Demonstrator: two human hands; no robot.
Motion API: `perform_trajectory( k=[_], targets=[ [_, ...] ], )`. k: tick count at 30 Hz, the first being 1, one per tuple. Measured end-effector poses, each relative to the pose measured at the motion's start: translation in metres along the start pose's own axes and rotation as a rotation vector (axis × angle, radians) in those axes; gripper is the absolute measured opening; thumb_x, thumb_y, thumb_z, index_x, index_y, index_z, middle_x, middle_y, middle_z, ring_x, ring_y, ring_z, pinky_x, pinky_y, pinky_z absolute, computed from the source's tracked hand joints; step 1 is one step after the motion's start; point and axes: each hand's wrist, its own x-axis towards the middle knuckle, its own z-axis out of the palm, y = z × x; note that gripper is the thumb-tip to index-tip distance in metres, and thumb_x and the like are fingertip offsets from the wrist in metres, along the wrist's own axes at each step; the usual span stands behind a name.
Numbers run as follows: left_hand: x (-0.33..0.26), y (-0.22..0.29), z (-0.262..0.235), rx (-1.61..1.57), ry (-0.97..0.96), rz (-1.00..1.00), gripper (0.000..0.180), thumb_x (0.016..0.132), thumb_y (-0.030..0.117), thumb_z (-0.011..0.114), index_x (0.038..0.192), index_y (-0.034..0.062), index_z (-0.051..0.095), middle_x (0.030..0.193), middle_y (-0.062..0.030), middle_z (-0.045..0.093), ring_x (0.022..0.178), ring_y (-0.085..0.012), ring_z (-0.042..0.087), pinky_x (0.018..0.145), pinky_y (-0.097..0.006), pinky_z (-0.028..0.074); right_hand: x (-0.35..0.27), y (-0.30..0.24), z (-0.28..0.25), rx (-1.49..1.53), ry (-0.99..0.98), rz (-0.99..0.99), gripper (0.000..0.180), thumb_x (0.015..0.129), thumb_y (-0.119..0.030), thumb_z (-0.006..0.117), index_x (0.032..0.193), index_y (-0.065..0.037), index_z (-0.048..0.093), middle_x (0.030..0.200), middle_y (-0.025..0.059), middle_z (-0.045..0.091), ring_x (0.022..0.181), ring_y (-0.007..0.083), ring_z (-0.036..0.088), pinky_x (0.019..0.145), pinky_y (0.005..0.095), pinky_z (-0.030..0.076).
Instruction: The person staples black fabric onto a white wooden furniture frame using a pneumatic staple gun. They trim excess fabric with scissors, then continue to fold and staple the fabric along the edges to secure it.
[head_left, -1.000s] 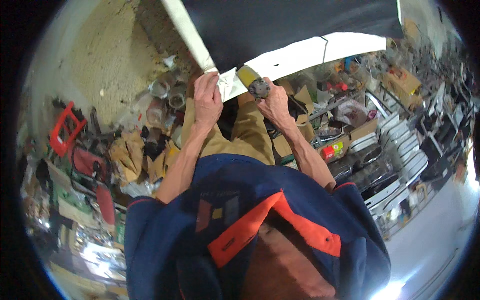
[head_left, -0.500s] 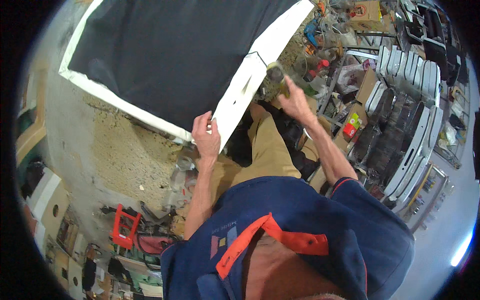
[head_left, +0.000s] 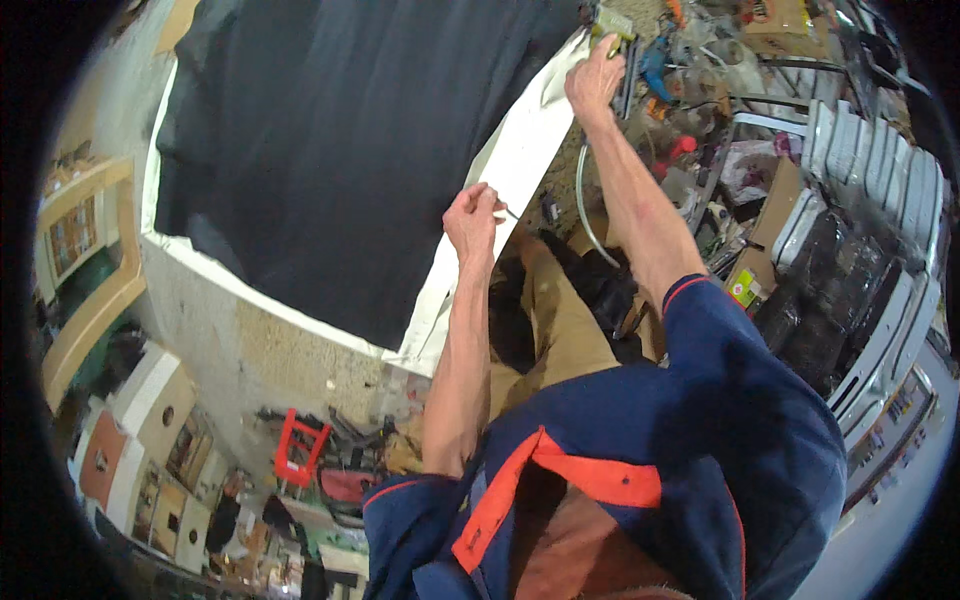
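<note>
A large panel is covered in black fabric and edged with a white covering strip. My left hand rests on the strip's inner border with its fingers closed. A thin dark end pokes out beside them, and what they pinch is hidden. Farther up the same edge, my right hand grips a staple gun with a yellow-green body, at the panel's far right corner. A pale hose hangs below the right hand, beside the forearm.
Stacked grey metal frames and black wrapped parts crowd the right side. A blue tool lies beyond the right hand. At lower left are a red plastic frame and wooden frames. My knees are under the panel's near edge.
My right hand has carried the staple gun up along the white strip to the far corner. My left hand has moved up the strip, its fingers now closed. The view has shifted.
</note>
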Motion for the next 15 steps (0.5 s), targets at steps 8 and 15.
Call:
perform_trajectory(
  k=[8, 15],
  targets=[
    [0.014, 0.011, -0.024, 0.455, 0.361, 0.331, 0.022, 0.086, 0.012, 0.080, 0.103, 0.0003, 0.071, 0.087, -0.0072, 0.070, 0.067, -0.0159, 0.063, 0.060, -0.032, 0.051, -0.004, 0.009, -0.002, 0.064, -0.010, -0.152, 0.076, 0.086, -0.014, 0.069, 0.154, 0.002, 0.037, 0.133, 0.0402, 0.044, 0.121, 0.0536, 0.047, 0.104, 0.0582, 0.041],
    [0.028, 0.005, -0.024, 0.788, 0.296, 0.664, 0.035, 0.075, 0.013, 0.084, 0.104, 0.0051, 0.068, 0.095, -0.0113, 0.061, 0.082, -0.0287, 0.065, 0.070, -0.043, 0.053, -0.003, 0.016, -0.025, 0.383, 0.041, -0.022, 0.042, 0.088, -0.009, 0.069, 0.128, 0.002, 0.062, 0.105, 0.0245, 0.065, 0.096, 0.0401, 0.063, 0.084, 0.0496, 0.050]
  ],
)
